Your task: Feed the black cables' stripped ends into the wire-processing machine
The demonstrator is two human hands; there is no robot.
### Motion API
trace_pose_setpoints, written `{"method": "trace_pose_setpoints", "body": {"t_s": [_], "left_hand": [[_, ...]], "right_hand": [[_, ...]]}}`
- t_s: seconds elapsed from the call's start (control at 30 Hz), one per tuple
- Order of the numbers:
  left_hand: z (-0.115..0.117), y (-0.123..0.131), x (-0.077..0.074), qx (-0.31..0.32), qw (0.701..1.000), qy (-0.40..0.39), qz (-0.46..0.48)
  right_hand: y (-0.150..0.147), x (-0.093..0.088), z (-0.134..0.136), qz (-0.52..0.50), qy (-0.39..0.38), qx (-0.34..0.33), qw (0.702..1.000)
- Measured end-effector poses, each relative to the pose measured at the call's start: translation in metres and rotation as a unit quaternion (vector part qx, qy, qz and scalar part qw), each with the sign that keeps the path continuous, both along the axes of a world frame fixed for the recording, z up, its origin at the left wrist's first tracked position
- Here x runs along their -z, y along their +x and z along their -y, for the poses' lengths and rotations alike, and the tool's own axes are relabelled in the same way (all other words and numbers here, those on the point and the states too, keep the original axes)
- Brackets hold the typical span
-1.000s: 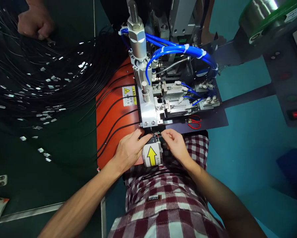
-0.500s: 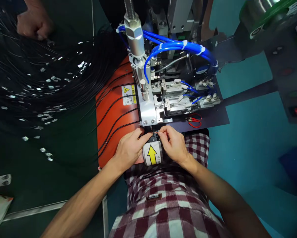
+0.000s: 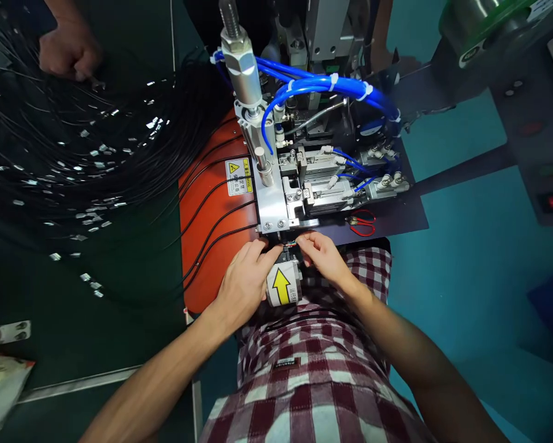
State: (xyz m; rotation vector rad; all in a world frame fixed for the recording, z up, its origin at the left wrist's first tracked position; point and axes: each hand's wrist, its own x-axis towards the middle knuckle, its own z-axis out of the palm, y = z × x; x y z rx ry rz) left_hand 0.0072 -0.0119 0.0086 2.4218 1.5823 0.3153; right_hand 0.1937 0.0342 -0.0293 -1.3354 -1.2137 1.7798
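Note:
At the near end of the machine [image 3: 272, 209], my two hands work close together. My right hand [image 3: 321, 253] pinches thin coloured wires [image 3: 291, 243] between thumb and fingertips. Just left of them lies my left hand [image 3: 246, 271], its thumb and forefinger closed at the inner end of the wires; what they grip is hidden. Below the fingertips is a cylindrical block labelled with a yellow arrow [image 3: 282, 285], at the machine's front. Several black cables [image 3: 225, 235] run over the orange plate [image 3: 206, 271] to the machine's left side.
Red-handled snips [image 3: 363, 223] lie right of the machine. Blue air hoses [image 3: 326, 83] arch above it. A large bundle of black cables [image 3: 133, 166] with shiny ends covers the dark table at left. Another person's hand [image 3: 71, 52] is at the upper left.
My right hand has drawn slightly back from the left, and more of the coloured wires shows between them. My left hand stays nearly in place. The view has shifted a little.

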Motion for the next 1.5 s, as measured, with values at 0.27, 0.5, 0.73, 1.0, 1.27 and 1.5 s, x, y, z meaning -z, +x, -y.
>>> {"method": "trace_pose_setpoints", "body": {"t_s": [0.27, 0.5, 0.73, 1.0, 1.27, 1.5], "left_hand": [[-0.002, 0.0, 0.003, -0.019, 1.0, 0.004, 0.019], [-0.001, 0.003, 0.003, -0.042, 0.999, 0.009, 0.031], [0.0, 0.001, 0.007, -0.036, 0.999, 0.01, 0.034], [0.001, 0.004, 0.007, -0.048, 0.998, -0.001, 0.029], [0.006, 0.007, -0.001, -0.1, 0.992, -0.024, 0.071], [0.047, 0.011, 0.003, -0.225, 0.973, -0.018, 0.048]], "right_hand": [[-0.016, 0.012, 0.007, 0.001, 0.039, 0.041, 0.998], [-0.013, 0.001, 0.006, 0.129, 0.129, 0.02, 0.983], [-0.012, 0.015, 0.004, 0.013, 0.039, 0.0, 0.999], [-0.017, 0.017, 0.005, -0.075, 0.002, 0.047, 0.996], [-0.017, 0.017, 0.003, -0.098, -0.014, 0.041, 0.994], [-0.016, 0.014, 0.002, -0.078, 0.01, 0.042, 0.996]]}}
